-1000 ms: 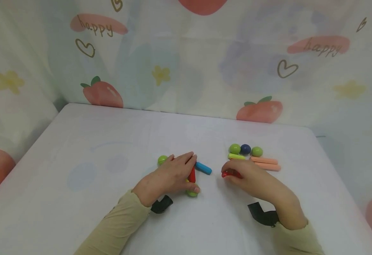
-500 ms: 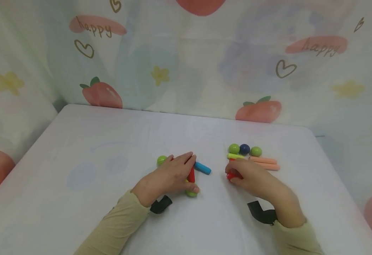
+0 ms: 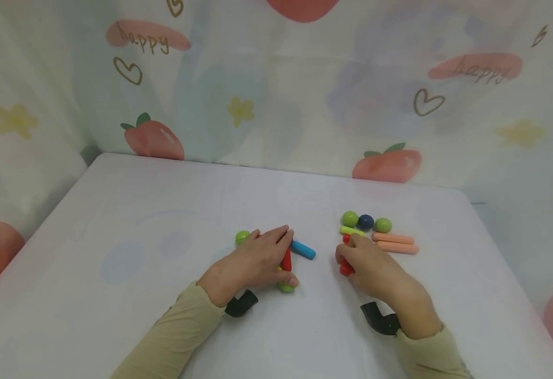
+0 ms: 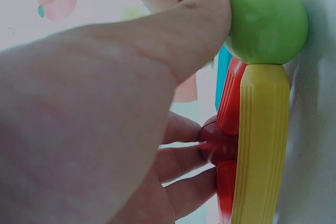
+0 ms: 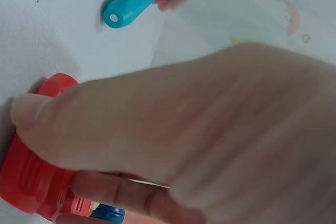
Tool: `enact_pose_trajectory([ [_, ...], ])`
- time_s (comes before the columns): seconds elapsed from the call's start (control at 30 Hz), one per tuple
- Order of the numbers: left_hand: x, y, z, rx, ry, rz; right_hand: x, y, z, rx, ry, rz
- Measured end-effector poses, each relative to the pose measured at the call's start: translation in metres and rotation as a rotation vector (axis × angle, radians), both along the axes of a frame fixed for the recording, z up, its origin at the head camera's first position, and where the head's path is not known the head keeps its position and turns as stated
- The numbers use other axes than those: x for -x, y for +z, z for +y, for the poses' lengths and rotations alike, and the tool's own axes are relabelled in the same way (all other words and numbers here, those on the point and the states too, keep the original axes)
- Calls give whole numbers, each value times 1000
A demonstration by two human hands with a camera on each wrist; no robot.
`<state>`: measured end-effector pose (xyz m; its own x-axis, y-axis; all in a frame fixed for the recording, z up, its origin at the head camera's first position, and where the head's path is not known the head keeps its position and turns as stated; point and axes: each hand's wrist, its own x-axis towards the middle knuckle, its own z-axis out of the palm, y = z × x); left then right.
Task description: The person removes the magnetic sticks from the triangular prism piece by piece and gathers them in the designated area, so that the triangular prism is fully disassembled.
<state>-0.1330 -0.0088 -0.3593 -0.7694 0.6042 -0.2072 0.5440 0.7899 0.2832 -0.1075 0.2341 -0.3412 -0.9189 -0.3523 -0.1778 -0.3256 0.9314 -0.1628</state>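
Observation:
My left hand (image 3: 257, 260) lies over a toy build of rods and balls, fingers spread. In the left wrist view its thumb touches a green ball (image 4: 270, 22), which sits on the end of a yellow rod (image 4: 265, 140). The fingertips touch a dark red ball (image 4: 223, 145) between red rods (image 4: 231, 98). A blue rod (image 3: 303, 249) sticks out to the right, and another green ball (image 3: 242, 237) shows beyond the hand. My right hand (image 3: 373, 263) pinches a grooved red rod (image 5: 26, 177) between thumb and fingers. More red shows behind it; the fingers hide how many pieces there are.
Behind my right hand stand two green balls (image 3: 349, 219) with a dark blue ball (image 3: 365, 222) between them. A yellow-green rod (image 3: 352, 231) and two peach rods (image 3: 396, 243) lie just in front. Each wrist wears a black strap (image 3: 382, 320).
My right hand has turned, bringing the red rod from pointing left to nearly front-to-back, and has shifted slightly right. My left hand stays on the build.

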Motion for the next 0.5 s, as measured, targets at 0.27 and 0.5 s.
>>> enact_pose_trajectory([
  [0.27,0,1,0,-1,1,1,-2,0,-3,-21,19,37],
  [0.5,0,2,1,0,5,-6,-3,-3,-5,-28,41,76],
])
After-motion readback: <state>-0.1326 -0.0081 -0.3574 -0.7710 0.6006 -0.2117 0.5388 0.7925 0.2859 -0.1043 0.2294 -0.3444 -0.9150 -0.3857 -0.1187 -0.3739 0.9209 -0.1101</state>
